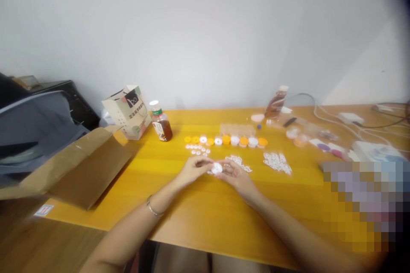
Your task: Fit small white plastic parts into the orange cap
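My left hand (192,169) and my right hand (236,175) meet over the yellow table (179,204), fingers pinched together on a small white round cap (217,168) held between them. A thin bracelet (153,207) circles my left wrist. Just beyond the hands lie several small white discs (198,149) and two heaps of white pieces (277,163). Further back stands a row of orange and white caps (235,140).
A small tea bottle (162,124) and a paper bag (127,111) stand at the back left, beside a flat cardboard box (80,166). Another bottle (275,104), cables and white chargers (350,117) lie at the back right. A blurred patch covers the right front.
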